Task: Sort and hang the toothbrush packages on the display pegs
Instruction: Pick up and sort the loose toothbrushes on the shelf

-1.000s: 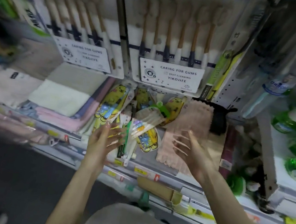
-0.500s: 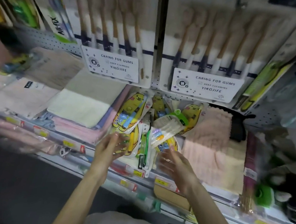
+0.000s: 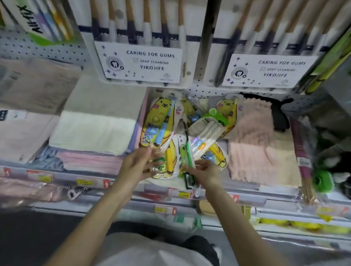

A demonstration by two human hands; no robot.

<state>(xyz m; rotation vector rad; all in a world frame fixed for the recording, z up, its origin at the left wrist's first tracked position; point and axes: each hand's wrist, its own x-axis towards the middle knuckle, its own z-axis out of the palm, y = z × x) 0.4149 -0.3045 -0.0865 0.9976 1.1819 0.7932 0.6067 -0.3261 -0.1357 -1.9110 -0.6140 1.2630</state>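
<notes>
A loose pile of yellow cartoon-printed plastic toothbrush packages point(image 3: 162, 121) lies on the grey metal shelf point(image 3: 251, 200), between a folded cream towel point(image 3: 94, 131) and a fluffy pink cloth point(image 3: 252, 149). The left hand point(image 3: 139, 164) grips a clear pack holding a yellow brush point(image 3: 169, 159). The right hand point(image 3: 204, 172) pinches a pack holding a green brush point(image 3: 187, 151).

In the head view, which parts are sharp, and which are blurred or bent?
Head view: the YIKOJIFE label reads clearly in the middle; the toothbrush packages are fairly sharp; the frame edges smear; the shelf rail bows from wide-angle distortion.

Left hand point(image 3: 139, 164), right hand point(image 3: 205, 175) reached forward, close together, fingers bent.
</notes>
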